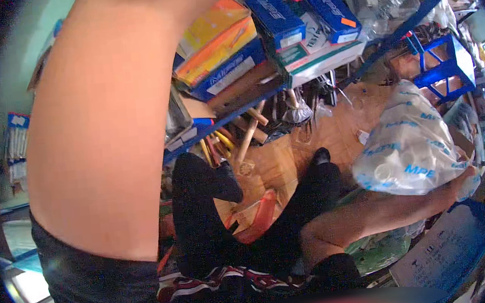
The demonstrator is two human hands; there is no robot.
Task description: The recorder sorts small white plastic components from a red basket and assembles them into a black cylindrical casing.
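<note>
My left arm (105, 124) is raised and crosses the left side of the view, its forearm running out past the top edge. My left hand is out of the picture, so what it touches is hidden. On the right, my right arm stretches outward, and my right hand (472, 179) is closed round the gathered end of a clear plastic bag (408, 147). Blue lettering covers the bag, which bulges toward the middle; its contents are hard to make out. Blue product boxes (276, 19) lie on a shelf beyond, nearest the raised left forearm.
A blue-edged shelf (217, 129) slants across, carrying a yellow-orange box (211, 37). Beneath it, wooden-handled tools (247, 139) stand over a brown floor (281, 159). A blue crate-like frame (450, 67) sits at far right, a blue box (447, 248) at lower right. My legs (202, 214) spread below.
</note>
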